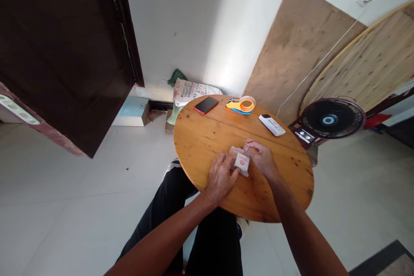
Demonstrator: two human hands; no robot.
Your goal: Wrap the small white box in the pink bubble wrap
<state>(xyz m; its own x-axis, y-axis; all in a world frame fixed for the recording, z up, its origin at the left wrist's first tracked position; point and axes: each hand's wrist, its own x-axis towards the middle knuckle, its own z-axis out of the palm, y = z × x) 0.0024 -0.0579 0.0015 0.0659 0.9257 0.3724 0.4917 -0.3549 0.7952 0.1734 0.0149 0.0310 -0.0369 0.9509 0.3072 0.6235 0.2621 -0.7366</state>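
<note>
On the round wooden table lies a small pale box with a pink mark on top and translucent wrapping around it. My left hand rests at the box's left side, its fingers bent against the box and wrapping. At the box's upper right, my right hand has thumb and fingers pinched together at the wrapping's edge. What exactly lies between those fingertips is too small to make out.
A phone, an orange tape dispenser and a white remote-like device lie toward the table's far side. A black fan stands right of the table. Printed sacks sit behind it.
</note>
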